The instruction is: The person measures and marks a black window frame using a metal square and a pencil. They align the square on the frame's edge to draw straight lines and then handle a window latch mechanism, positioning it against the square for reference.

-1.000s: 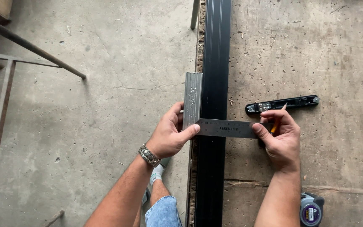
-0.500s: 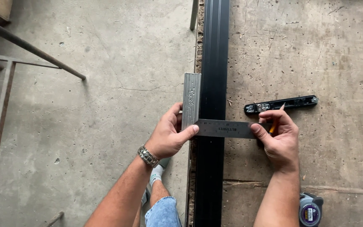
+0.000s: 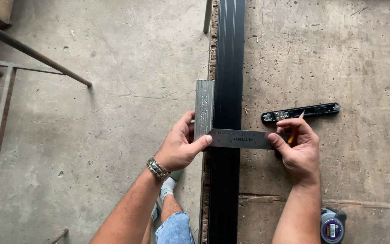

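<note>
Now left hand gripping square across profile, right hand gripping pencil

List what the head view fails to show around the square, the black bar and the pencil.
- Black bar: both ends cut off by the picture's top and bottom edges.
- Pencil: mostly hidden inside the right hand.
- Square: markings too small to make out; left hand covers its corner.
- Tape measure: cut off by the bottom edge.

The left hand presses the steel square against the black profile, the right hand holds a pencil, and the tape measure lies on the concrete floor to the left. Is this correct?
Not quite. The head view shows the tape measure on the worn board right of the black profile, beside the right forearm. The rest stands.
</note>
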